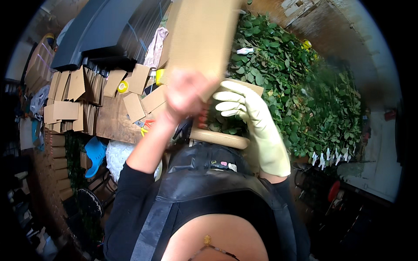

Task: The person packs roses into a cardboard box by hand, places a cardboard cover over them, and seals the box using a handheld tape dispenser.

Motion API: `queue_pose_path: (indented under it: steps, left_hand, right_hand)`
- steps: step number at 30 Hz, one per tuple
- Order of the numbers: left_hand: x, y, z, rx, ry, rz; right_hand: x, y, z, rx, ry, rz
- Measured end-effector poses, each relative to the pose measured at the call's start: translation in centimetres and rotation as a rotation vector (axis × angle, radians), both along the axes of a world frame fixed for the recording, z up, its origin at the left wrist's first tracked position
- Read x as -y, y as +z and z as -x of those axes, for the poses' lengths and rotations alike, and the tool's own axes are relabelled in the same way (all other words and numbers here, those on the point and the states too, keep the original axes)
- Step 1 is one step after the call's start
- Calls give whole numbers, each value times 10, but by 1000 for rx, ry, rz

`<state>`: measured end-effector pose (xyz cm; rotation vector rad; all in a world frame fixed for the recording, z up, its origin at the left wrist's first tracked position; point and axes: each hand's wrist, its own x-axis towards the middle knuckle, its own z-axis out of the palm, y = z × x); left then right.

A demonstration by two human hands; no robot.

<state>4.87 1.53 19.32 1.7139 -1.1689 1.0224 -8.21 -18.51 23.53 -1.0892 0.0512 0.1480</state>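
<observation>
Head view: a tan corrugated cardboard sheet (198, 43), its ribs visible, rises from the left hand (187, 93) toward the upper edge; a narrower cardboard edge (256, 89) shows beside the gloved right hand (250, 102), and a rounded cardboard rim (220, 138) lies in front of the apron (187, 185); whether these belong to one piece cannot be told. For good handling, in judgement, the sheet wants support near both lower corners, so that its long free end does not sag or crease across the ribs; pressure is best kept light and spread along the edge, and the sheet held clear of the leafy stems (278, 56) at right. Pose: the left forearm enters from the lower left, bare below a dark sleeve, its hand overlapping the sheet's lower end; the fingers are blurred, and whether they pinch the cardboard cannot be told; the right forearm comes up from the lower right, its pale glove turned leftward, fingers extended, slightly bent and parted, pinching nothing visible.
</observation>
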Motion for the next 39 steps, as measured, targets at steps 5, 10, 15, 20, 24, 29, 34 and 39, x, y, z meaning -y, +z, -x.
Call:
queue_pose_path:
  steps: [5, 10, 15, 20, 24, 29, 34, 39]
  left_hand:
    - [-14, -13, 57, -482, -128, -66]
    - [-25, -112, 44, -1455, -159, -217]
    - [-29, -187, 51, -1787, -122, -467]
    - [-34, -179, 33, -1848, -91, -770]
    - [-17, -134, 20, -985, -28, -1112]
    - [27, -145, 13, -179, -368, -920]
    - [22, -187, 26, -365, -393, -984]
    - [21, -192, 31, -368, -378, -934]
  right_hand:
    - [38, -33, 12, -223, -385, 499]
    - [93, -121, 62, -504, -214, 696]
    - [83, -60, 32, -684, 558, 1783]
    - [60, -106, 11, 208, 401, 1446]
    - [35, -153, -8, 86, 825, 1538]
    - [32, -158, -3, 143, 783, 1582]
    - [32, -133, 3, -15, 780, 1525]
    - [11, -62, -21, 600, -87, 1359]
